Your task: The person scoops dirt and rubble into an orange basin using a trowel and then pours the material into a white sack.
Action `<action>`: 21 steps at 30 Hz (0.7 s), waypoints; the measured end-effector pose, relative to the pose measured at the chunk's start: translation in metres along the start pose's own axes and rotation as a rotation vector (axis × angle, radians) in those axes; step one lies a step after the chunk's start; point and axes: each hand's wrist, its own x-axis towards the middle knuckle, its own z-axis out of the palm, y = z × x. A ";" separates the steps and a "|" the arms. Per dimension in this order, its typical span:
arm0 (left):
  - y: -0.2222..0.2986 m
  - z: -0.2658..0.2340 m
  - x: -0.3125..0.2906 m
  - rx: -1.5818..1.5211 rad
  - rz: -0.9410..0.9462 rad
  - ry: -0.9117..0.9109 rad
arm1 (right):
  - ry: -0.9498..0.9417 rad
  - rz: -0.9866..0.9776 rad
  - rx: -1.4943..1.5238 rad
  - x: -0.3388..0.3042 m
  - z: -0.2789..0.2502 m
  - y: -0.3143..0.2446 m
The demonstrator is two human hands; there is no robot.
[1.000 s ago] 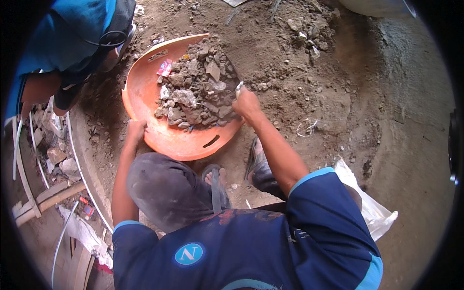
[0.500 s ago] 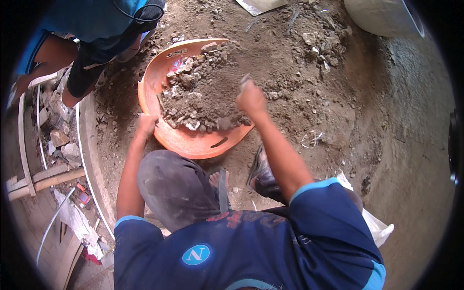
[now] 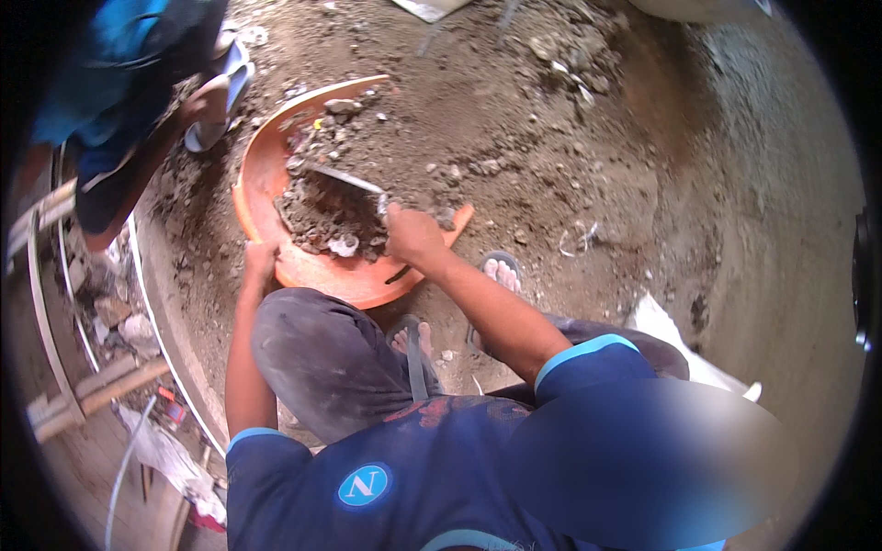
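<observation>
An orange plastic pan (image 3: pixel 322 275) lies tilted on the dirt ground in front of my knees. Wet soil and broken rubble (image 3: pixel 322 216) sit in its lower part. My left hand (image 3: pixel 260 260) grips the pan's near left rim. My right hand (image 3: pixel 411 234) is closed on the handle of a thin metal trowel (image 3: pixel 344 176), whose blade lies across the soil in the pan. More loose earth and stones (image 3: pixel 514 138) spread from the pan's far side over the ground.
Another person in blue clothes (image 3: pixel 129 119) stands at the upper left, one sandalled foot (image 3: pixel 216 101) beside the pan. My own sandalled feet (image 3: pixel 501 271) are just behind it. A white bag (image 3: pixel 680 344) lies at the right. Bent metal rods (image 3: pixel 147 312) and wooden planks (image 3: pixel 92 395) lie at the left.
The pan was heaped with rubble and held by both rims. Now it is tipped, holds far less, and my right hand has left the rim and works the trowel in it.
</observation>
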 end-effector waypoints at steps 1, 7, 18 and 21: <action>0.003 -0.002 -0.004 -0.025 -0.001 -0.016 | 0.098 0.021 0.049 -0.005 -0.003 0.009; -0.001 -0.009 0.000 -0.035 -0.011 -0.062 | 0.640 0.778 0.228 -0.012 -0.048 0.162; 0.051 0.001 -0.033 0.070 0.086 0.293 | 0.284 0.614 0.164 -0.023 -0.026 0.144; 0.055 -0.001 -0.030 0.033 0.172 0.332 | 0.283 0.606 0.276 -0.020 -0.018 0.122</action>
